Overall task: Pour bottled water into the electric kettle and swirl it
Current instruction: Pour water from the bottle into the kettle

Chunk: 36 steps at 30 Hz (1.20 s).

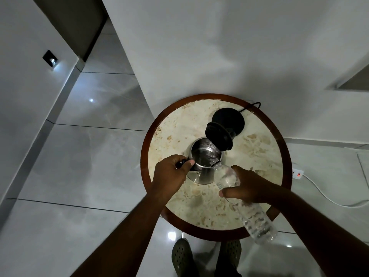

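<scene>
A steel electric kettle [203, 154] stands on a round marble-topped table [259, 152], its black lid [218, 135] hinged open toward the back. My left hand [171, 172] is closed around the kettle's black handle on its left side. My right hand [249, 186] grips a clear plastic water bottle [257, 218] around its upper part. The bottle is tilted, with its open mouth over the kettle's right rim. A little water glints inside the kettle.
The kettle's black power base [229, 118] sits behind it, its cord running off the table's back edge. A white power strip [297, 173] with a red light lies on the tiled floor at right. My feet in dark clogs [181, 256] are below the table's near edge. A white wall is close behind.
</scene>
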Each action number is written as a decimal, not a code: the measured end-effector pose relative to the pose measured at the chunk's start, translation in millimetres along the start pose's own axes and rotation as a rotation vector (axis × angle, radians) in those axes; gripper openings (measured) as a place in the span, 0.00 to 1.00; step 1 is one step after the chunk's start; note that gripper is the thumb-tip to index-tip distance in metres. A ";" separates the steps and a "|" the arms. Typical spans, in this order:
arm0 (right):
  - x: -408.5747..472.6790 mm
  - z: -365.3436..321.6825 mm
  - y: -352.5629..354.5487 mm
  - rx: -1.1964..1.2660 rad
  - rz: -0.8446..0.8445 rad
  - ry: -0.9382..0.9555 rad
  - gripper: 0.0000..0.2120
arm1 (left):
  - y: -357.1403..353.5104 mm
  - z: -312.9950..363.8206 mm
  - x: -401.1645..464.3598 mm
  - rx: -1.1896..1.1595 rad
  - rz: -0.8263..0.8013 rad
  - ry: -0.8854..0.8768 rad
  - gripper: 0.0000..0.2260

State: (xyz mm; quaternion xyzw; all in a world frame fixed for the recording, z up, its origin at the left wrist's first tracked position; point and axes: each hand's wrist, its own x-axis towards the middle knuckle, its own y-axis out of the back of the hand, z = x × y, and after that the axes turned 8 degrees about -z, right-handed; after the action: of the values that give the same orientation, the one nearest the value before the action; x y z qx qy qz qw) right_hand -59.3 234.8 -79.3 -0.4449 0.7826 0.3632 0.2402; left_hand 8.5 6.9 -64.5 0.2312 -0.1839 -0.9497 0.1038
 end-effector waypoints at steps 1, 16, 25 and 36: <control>-0.1 0.0 -0.6 0.010 -0.004 0.001 0.37 | -0.3 0.9 0.3 0.003 0.002 0.002 0.09; 5.2 6.3 -3.4 -0.021 0.078 0.096 0.33 | -10.4 11.0 5.2 0.091 0.038 -0.037 0.05; 21.3 21.5 -23.3 -0.046 0.357 0.310 0.33 | -39.0 38.7 4.4 0.393 -0.076 -0.388 0.12; 17.3 65.3 -22.6 0.140 0.621 0.249 0.34 | -111.2 98.1 4.1 0.999 -0.272 -0.535 0.17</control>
State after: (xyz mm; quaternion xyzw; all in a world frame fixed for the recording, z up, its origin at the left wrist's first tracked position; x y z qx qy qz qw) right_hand -44.7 269.2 -139.9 -0.2085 0.9270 0.3076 0.0506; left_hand -54.3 136.5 -29.4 0.0257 -0.5981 -0.7780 -0.1908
